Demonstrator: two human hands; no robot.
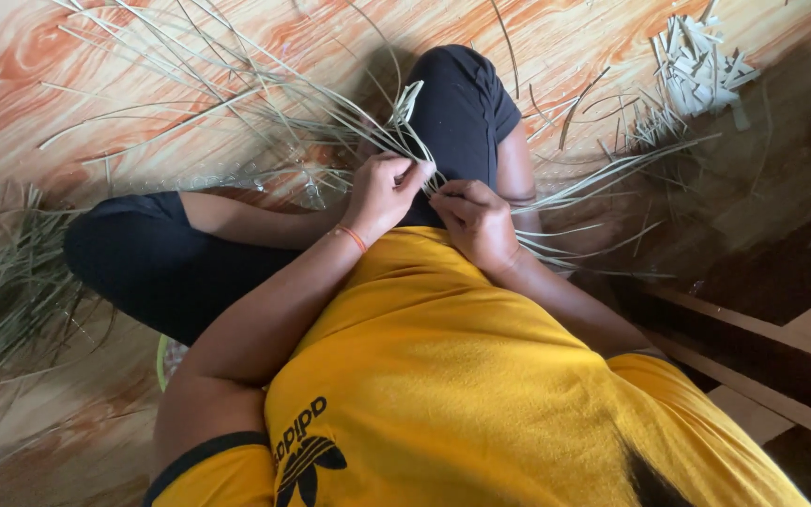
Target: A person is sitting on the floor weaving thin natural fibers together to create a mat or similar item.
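The pale woven strips sit over the lap, against the dark-trousered knee, their loose ends fanning up and out across the floor. The left hand is pinched closed on strips at the weave's near edge; the right hand is curled closed on strips just beside it, knuckles nearly touching. More long strands spread to the right. A heap of grass-like strands lies at the left edge, a pile of short cut pieces top right. Wooden boards close in the right side.
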